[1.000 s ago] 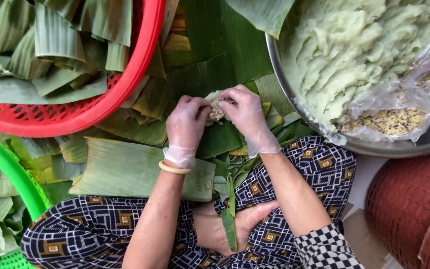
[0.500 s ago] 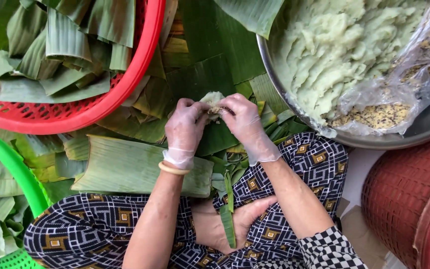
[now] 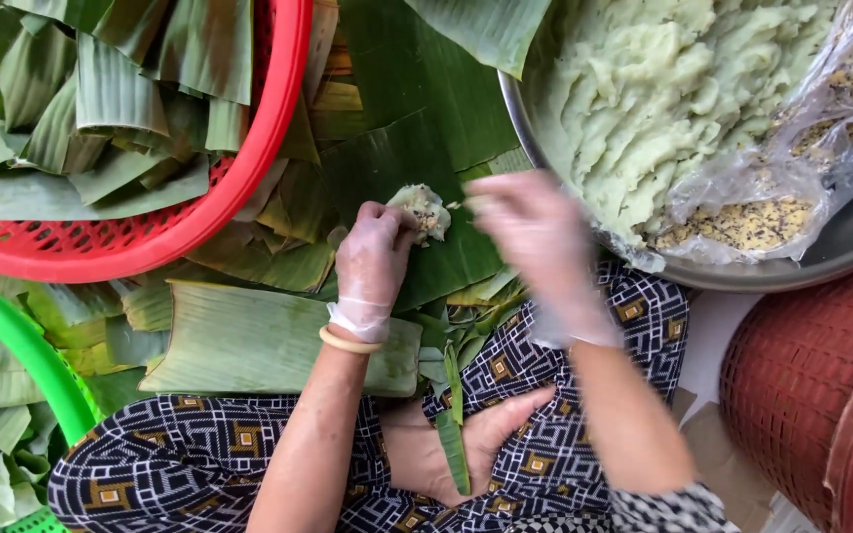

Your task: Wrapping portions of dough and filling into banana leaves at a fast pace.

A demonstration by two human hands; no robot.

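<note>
The left hand (image 3: 375,265), in a thin clear glove with a pale bangle (image 3: 349,342) at the wrist, has its fingers (image 3: 387,222) curled around a small lump of pale dough (image 3: 425,209) flecked with dark filling, which sits at the fingertips and just above a dark green banana leaf (image 3: 417,148) spread beneath. The right hand (image 3: 535,232), also gloved, is blurred; its fingers lie just to the right of the dough lump, slightly apart from it, and whether they are released or pinching anything cannot be told. Beyond the right fingers, up and to the right, a wide metal basin (image 3: 841,242) holds a mass of pale green dough (image 3: 663,89) and a clear plastic bag (image 3: 782,188) with yellowish speckled filling. To the left of the left fingers, a red plastic basket (image 3: 209,212) is piled with cut banana leaf strips (image 3: 81,99). Below the left wrist lies a folded, lighter leaf piece (image 3: 259,341), and past it, at the far left, the rim of a green basket (image 3: 27,355). Under the right forearm, to the right, stands a brown woven basket (image 3: 802,395).
</note>
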